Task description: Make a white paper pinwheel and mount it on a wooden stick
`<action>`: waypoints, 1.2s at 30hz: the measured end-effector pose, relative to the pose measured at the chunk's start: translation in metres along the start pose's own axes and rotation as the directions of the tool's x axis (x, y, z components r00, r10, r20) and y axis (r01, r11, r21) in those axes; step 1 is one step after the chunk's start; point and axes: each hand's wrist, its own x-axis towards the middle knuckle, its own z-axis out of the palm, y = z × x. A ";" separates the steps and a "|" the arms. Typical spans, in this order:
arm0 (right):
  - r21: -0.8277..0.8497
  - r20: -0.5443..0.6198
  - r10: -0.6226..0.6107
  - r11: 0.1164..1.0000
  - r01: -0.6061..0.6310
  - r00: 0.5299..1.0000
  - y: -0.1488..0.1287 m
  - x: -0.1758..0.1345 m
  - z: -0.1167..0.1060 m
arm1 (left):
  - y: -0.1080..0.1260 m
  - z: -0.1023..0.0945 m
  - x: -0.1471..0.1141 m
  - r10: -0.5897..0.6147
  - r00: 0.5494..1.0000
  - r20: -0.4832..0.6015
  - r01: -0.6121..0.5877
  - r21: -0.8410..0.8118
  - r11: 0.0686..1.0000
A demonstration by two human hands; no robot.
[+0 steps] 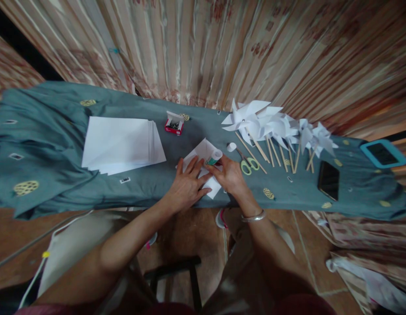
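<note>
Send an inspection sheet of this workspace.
Surface: teal pineapple-print cloth, rumpled at left
Job things: white paper piece, white cylindrical green-labelled tube, white paper stack, red cardboard box of small dark pieces, green-handled scissors, white paper pinwheels on wooden sticks
Clutter: black rectangular phone, blue-framed rectangular device
Hands: left hand on paper piece; right hand holding tube
Cables: white cord, lower left; use unclear
Surroundings: pleated floral curtain, brown tiled floor

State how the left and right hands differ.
The left hand spreads its fingers over the white paper; the right hand grips a white-and-green tube. The right hand's wrist wears a silver bangle; the left hand's is bare. Both work at the same paper.
</note>
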 end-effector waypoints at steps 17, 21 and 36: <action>0.032 -0.048 0.091 0.995 -0.089 0.995 0.006 0.002 0.000 | -0.001 0.000 0.001 -0.004 1.000 0.020 0.004 0.001 1.000; 0.122 -0.063 0.111 0.987 -0.102 0.992 0.011 0.002 0.003 | -0.001 0.000 0.001 -0.007 1.000 0.014 0.007 0.008 1.000; 0.972 0.171 0.474 0.063 -0.228 0.864 0.016 0.011 -0.023 | 0.001 -0.006 0.001 -0.006 1.000 0.026 0.007 -0.035 0.999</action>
